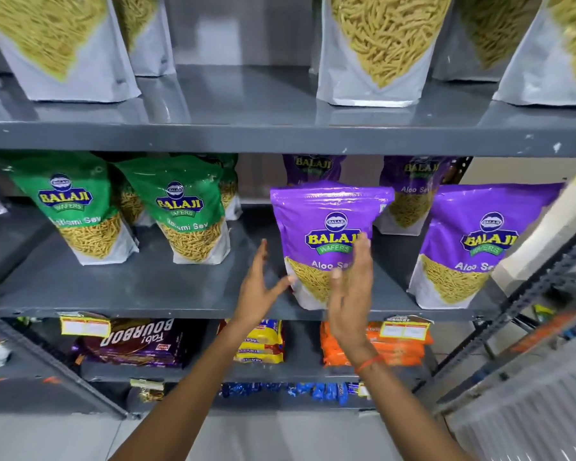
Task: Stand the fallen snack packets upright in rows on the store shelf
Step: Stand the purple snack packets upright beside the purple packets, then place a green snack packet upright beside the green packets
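Observation:
A purple Aloo Sev packet [326, 224] stands upright at the front of the grey middle shelf [147, 287]. My left hand [258, 287] is open just left of it, thumb tip near its lower left corner. My right hand [351, 294] is open, fingers straight, in front of the packet's right half; contact cannot be told. Another purple packet [473, 247] stands upright to the right, and two more purple packets [413, 194] stand behind. Two green Ratlami Sev packets [180, 211] stand upright on the left, with others behind them.
The upper shelf [280, 134] holds several large white sev pouches [379, 48]. Below are Bourbon biscuit packs [137, 341], yellow packs [263, 341] and orange packs [396, 347]. A metal upright and another rack [529, 287] stand close on the right.

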A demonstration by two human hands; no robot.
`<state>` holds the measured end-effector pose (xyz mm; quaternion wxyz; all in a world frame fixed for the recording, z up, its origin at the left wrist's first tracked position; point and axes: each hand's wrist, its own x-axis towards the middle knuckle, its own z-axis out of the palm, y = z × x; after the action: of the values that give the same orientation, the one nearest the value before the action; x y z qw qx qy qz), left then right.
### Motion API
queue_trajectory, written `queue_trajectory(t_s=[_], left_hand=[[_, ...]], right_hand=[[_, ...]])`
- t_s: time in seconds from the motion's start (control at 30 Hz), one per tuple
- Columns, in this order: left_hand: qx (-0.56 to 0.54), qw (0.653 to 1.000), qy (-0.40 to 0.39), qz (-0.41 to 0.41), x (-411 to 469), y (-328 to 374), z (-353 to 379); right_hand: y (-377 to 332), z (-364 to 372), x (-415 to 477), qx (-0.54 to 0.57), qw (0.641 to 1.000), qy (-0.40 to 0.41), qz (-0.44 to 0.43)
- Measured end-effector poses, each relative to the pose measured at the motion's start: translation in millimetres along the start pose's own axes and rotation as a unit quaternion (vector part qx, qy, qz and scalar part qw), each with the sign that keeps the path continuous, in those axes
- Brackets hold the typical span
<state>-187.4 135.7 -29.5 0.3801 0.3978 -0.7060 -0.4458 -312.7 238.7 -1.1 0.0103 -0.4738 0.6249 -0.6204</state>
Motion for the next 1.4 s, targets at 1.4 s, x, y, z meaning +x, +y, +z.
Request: queue_trajectory(t_s=[1.4], left_hand=[[-0.044,0.986,-0.08,-0.141,-14.8,-106.4,-212.0]], right_hand=[[-16.4,183.7,-36.8,0.075,0.888,-0.357,0.281]])
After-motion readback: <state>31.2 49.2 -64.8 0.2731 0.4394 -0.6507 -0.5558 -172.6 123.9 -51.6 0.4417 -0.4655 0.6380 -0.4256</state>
